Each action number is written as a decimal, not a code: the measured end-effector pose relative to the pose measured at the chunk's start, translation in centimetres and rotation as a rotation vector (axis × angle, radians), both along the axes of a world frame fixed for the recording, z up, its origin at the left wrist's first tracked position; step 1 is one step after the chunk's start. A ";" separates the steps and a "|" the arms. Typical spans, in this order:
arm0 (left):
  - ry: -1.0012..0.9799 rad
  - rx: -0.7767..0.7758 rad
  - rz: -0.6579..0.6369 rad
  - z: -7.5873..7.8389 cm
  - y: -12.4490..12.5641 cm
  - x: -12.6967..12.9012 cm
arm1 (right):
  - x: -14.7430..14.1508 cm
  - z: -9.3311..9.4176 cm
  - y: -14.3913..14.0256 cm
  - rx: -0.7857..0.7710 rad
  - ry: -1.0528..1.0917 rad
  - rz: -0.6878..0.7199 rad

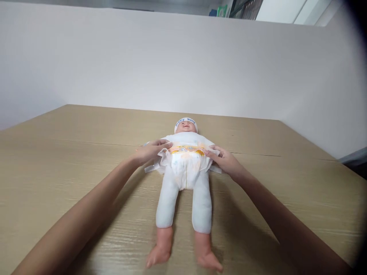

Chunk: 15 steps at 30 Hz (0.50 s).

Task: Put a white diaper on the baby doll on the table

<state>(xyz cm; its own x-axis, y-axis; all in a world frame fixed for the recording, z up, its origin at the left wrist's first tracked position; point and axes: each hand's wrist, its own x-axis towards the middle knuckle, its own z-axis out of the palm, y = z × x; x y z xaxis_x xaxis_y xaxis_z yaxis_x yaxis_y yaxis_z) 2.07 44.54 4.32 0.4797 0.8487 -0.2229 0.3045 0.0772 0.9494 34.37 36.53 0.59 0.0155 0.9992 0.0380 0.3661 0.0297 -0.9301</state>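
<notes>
Because its side ruffles crumpled and its waist edge followed the fingertips, the diaper (186, 173) was judged light, soft and pliable, with little risk of breakage; the thin side tabs (151, 168) seemed its most easily creased parts. The two ends of the patterned waistband (185, 149) appeared the best places to take hold. White overall, it showed orange and yellow printing at the waist, a faint line down the front and gathered sides. It lay around the hips of a doll (187, 138) in white clothing, which rested on its back, bare feet nearest the viewer. The left hand (153, 151) and right hand (225, 158) each had thumb and fingers closed on a waistband end; how firmly could not be told. Beneath stretched a wood-toned table (57, 168); beyond it stood a pale wall (172, 65).
</notes>
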 end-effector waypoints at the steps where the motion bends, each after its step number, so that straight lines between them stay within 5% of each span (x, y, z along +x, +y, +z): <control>1: 0.042 0.052 0.026 0.6 0.1 -0.2 | 0.7 -0.3 -0.2 -0.006 0.019 -0.021; 4: 0.107 0.217 0.100 2.3 -0.1 0.0 | 2.4 -1.6 -1.3 -0.020 -0.030 -0.110; 8: 0.212 0.604 0.124 3.6 -2.4 3.3 | 3.3 -4.2 -3.5 0.068 -0.404 -0.224; 11: 0.312 0.859 -0.036 3.3 -4.6 7.0 | 3.2 -5.6 -4.3 0.143 -0.556 -0.260; 15: 0.526 0.998 -0.152 1.6 -5.9 10.0 | 3.1 -6.3 -4.1 0.119 -0.559 -0.283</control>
